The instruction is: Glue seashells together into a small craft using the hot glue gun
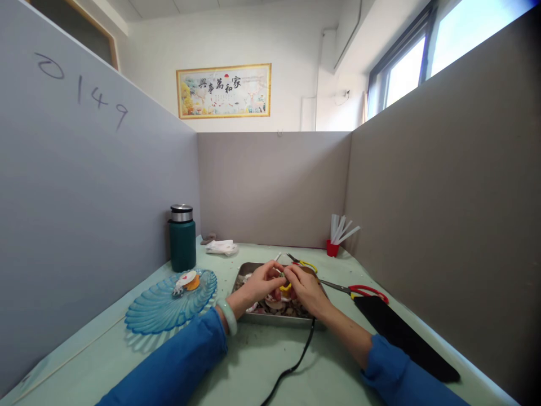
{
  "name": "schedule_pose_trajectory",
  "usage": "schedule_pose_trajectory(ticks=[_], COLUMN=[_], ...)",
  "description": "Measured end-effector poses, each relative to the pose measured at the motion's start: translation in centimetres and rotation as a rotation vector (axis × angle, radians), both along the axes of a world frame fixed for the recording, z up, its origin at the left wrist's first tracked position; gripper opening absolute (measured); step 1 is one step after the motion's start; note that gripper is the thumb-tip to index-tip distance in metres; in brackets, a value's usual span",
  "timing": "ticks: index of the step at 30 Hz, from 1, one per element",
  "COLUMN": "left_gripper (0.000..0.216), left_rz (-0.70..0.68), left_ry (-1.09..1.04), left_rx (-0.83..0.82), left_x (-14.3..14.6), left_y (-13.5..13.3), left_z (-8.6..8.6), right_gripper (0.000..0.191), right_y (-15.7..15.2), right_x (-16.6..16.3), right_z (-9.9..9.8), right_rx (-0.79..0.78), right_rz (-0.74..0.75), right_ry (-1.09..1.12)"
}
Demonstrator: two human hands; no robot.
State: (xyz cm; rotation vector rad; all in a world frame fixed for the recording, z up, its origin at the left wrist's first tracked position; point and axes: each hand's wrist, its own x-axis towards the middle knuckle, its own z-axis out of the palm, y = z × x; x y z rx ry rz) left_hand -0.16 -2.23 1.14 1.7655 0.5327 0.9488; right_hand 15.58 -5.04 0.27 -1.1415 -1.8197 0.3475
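Above a metal tray point(276, 319), my left hand point(261, 282) and my right hand point(303, 287) meet fingertip to fingertip. Both are closed in a pinch around something small, partly greenish, too hidden by the fingers to name. A pale bangle point(228, 317) circles my left wrist. Mixed small pieces in brown, white and pink fill the tray below, with something yellow point(285, 287) among them. From the tray's front right edge a black cord point(291, 369) runs toward me. Scissors with yellow handles point(309, 265) lie at the tray's back edge, just beyond my right hand.
On the left, a blue scalloped glass plate point(147, 310) carries a few small ornaments, with a green bottle point(182, 245) behind. Red-handled scissors point(369, 291) and a black flat piece point(406, 338) lie right. A red cup point(332, 248) holds white sticks. Grey partitions point(274, 186) enclose the table.
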Motion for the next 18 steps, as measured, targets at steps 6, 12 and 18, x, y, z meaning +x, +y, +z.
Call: schedule_pose_trajectory(ticks=[6,12,18], left_gripper=[0.038,0.039,0.039], left_rz=[0.025,0.006,0.002], left_ry=[-0.009,-0.005,-0.005], left_rx=[-0.006,-0.001,0.005], left_x=[-0.01,-0.02,0.00], left_y=[-0.15,0.20,0.43], left_z=[0.14,-0.16,-0.47], right_gripper=[0.042,0.040,0.038], right_y=[0.05,0.33,0.47], right_x=[0.05,0.04,0.08], right_z=[-0.07,-0.26,-0.43], right_rx=[0.004,-0.010,-0.009], right_rz=[-0.010,0.016,0.017], right_ry=[0.003,0.024,0.035])
